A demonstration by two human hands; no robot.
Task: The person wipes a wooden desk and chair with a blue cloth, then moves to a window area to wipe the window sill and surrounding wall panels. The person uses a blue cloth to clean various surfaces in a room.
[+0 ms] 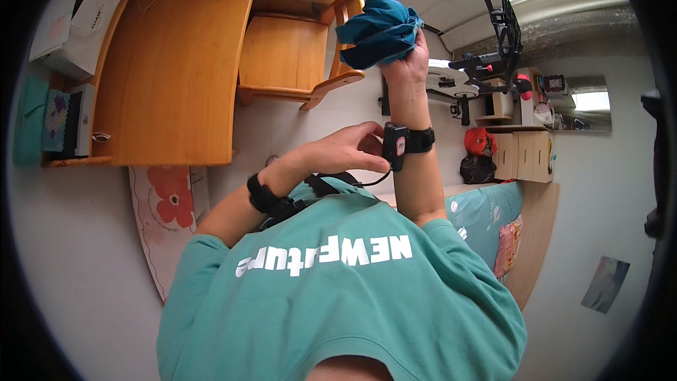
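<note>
My right hand (pixel 410 63), arm stretched forward, holds a bunched blue cloth (pixel 383 32) that hangs in several folds beside the wooden chair. Around the right forearm runs a black strap with a small black box-shaped device (pixel 395 146) on it, a cable leading from its lower end. My left hand (pixel 357 148) reaches across to this device, thumb at its lower edge and curved fingers at its upper edge. Another black strap (pixel 260 193) circles the left wrist. Part of the right hand's grip is hidden by the cloth.
A wooden desk (pixel 174 63) stands at the left, a wooden chair (pixel 285 53) beside it. At the right are a white exercise bike (pixel 449 79), light wooden drawers (pixel 523 156), red and black bags (pixel 478 143) and a bed (pixel 476 217). Paper bags (pixel 87 26) stand at the desk's far left.
</note>
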